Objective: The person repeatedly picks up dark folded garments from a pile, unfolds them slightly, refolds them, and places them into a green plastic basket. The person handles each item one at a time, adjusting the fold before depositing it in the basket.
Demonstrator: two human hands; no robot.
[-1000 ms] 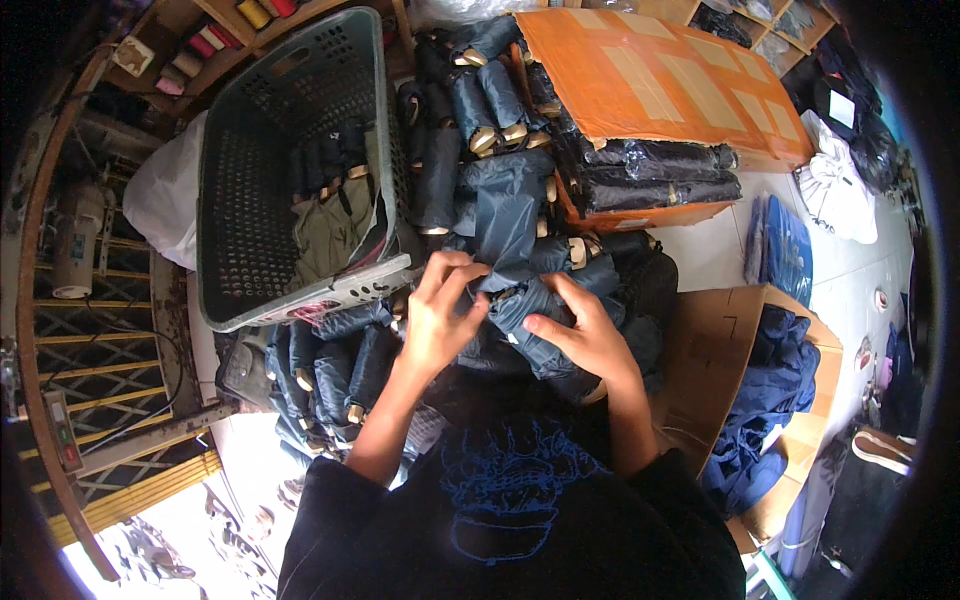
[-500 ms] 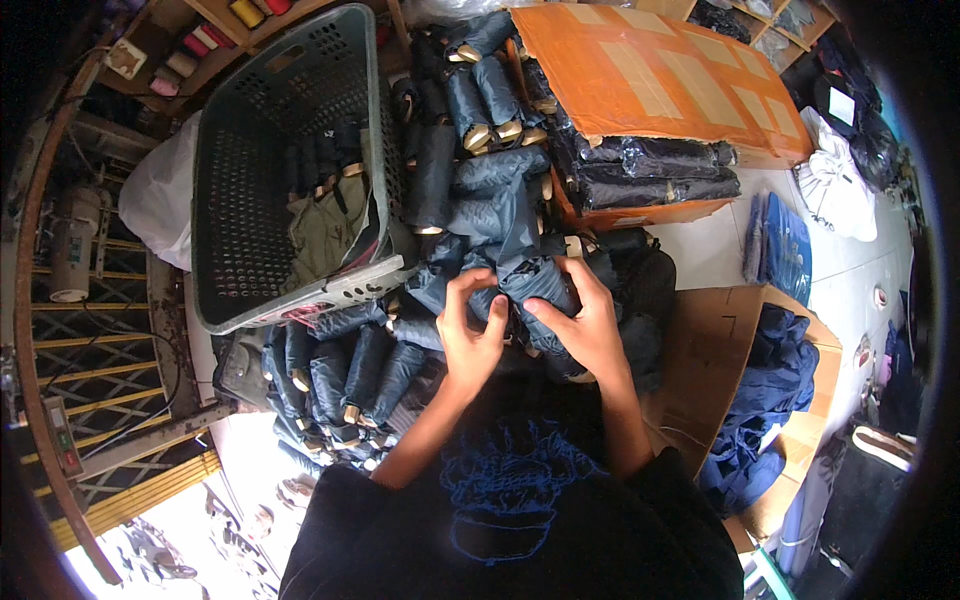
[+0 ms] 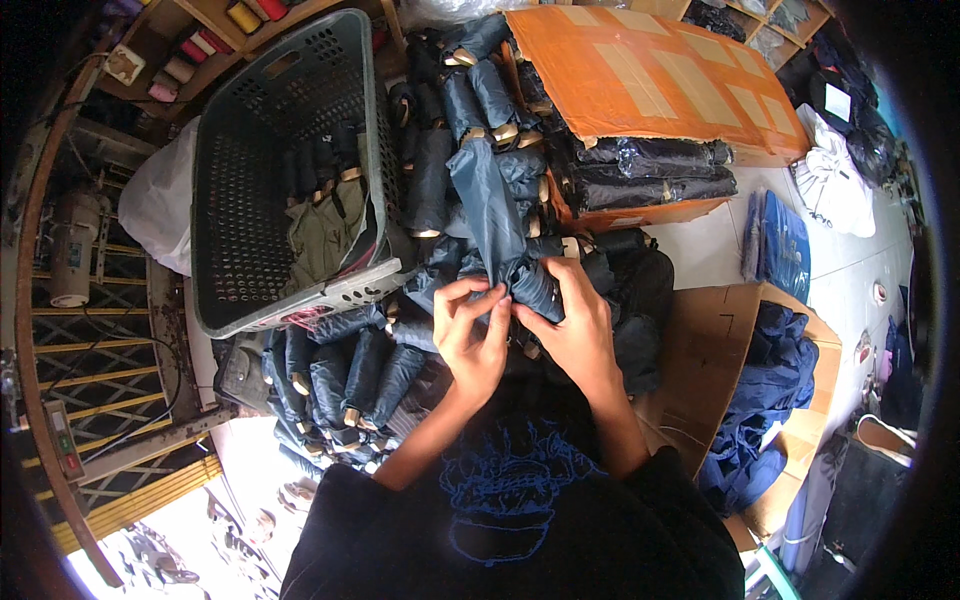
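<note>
A thin, shiny blue-grey fabric piece (image 3: 490,205) is between my hands, its loose end stretching away over the pile and its near part bunched into a roll. My left hand (image 3: 470,335) is closed, thumb and fingertips pinching the fabric where it narrows. Around the bunched part curl the fingers of my right hand (image 3: 578,330), thumb in front. Beneath and beyond lie several similar rolled fabric bundles (image 3: 432,180), many with beige ends or bands. More rolled bundles (image 3: 340,375) lie left of my left forearm.
At the left stands a dark perforated plastic basket (image 3: 383,160) holding olive cloth and several rolls. An orange taped carton (image 3: 650,75) with plastic-wrapped packs is at the back right. Nearer, an open cardboard box (image 3: 710,350) contains navy cloth. Blue packets (image 3: 780,245) lie beyond it.
The fabric's loose end now stretches away from me over the pile instead of hanging close to my hands. My left fingertips have come together on it, and my right hand stays around the roll.
</note>
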